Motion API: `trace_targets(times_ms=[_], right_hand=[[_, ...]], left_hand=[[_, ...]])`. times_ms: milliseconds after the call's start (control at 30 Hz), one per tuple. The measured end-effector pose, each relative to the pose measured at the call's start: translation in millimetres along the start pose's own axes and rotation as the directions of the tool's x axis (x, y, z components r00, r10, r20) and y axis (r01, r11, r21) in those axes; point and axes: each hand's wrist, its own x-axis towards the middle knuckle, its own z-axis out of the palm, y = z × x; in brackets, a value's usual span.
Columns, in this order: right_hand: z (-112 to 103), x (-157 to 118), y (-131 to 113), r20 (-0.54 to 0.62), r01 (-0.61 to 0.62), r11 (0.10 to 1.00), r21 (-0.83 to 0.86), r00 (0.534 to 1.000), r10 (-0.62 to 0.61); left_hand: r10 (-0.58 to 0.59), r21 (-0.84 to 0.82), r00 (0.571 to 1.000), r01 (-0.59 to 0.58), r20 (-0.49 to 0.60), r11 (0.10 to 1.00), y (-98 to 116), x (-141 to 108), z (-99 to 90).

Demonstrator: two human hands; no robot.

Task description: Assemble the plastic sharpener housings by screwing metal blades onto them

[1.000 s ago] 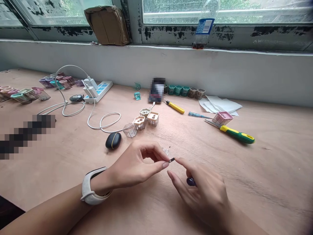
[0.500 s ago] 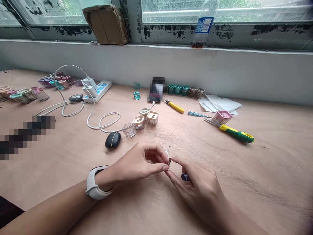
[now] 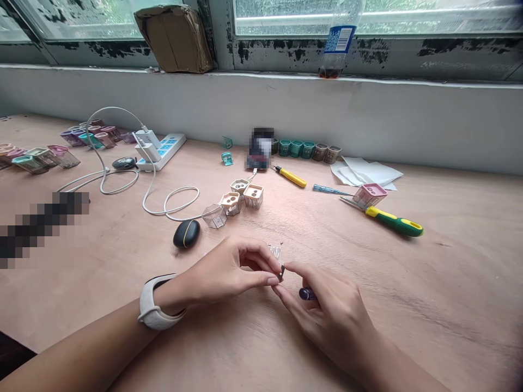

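My left hand (image 3: 229,269), with a pale watch band on its wrist, pinches a small dark piece (image 3: 281,273) between thumb and fingertips. The piece is too small to name for sure. My right hand (image 3: 327,310) has its index finger and thumb at the piece's right side, and a dark, round-ended handle (image 3: 307,294) is tucked under its curled fingers. The rest of that tool is hidden. Just behind the left fingertips stands a small clear plastic part (image 3: 275,252), partly covered. Beyond lie peach-topped pencil sharpeners (image 3: 254,196) and a clear container (image 3: 214,216).
A black oval case (image 3: 187,234) lies near my left hand, beside a white cable (image 3: 180,190) running to a power strip (image 3: 163,151). To the right are a green-yellow screwdriver (image 3: 394,221), a pink sharpener (image 3: 370,194) and a yellow cutter (image 3: 292,177). Several containers (image 3: 296,148) line the wall.
The whole view has shifted slightly left. Both hands keep nearly the same pose, and the small dark piece shows a little more of its face.
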Motion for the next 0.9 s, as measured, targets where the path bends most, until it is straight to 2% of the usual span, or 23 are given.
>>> trace_targets(times_ms=[333,433,533,600,667,900], right_hand=[[-0.3,2.2,-0.1,-0.006,0.006,1.000,0.019,1.000,-0.006],[0.2,1.7,0.8,0.008,0.003,1.000,-0.006,1.000,-0.003],[0.4,1.6,2.3,0.027,-0.002,0.999,-0.037,1.000,0.003],[0.7,1.4,3.5,0.038,-0.005,0.999,-0.042,0.999,0.006],[1.1,0.9,4.7,0.055,-0.006,0.999,-0.050,0.998,0.009],[2.1,-1.2,8.5,0.115,-0.007,0.995,-0.099,0.993,0.019]], left_hand=[[0.036,0.080,0.999,-0.037,0.022,0.996,1.1,-1.2,-0.4],[0.127,0.254,0.990,-0.107,-0.062,0.961,-0.5,-3.0,0.5],[0.318,0.542,0.938,-0.198,-0.138,0.817,-4.4,-3.0,0.3],[0.387,0.664,0.917,-0.231,-0.096,0.711,-7.0,-1.7,-0.3],[0.403,0.712,0.914,-0.251,-0.050,0.656,-9.3,0.0,-0.6],[0.370,0.693,0.928,-0.292,0.039,0.660,-14.1,1.8,-2.2]])
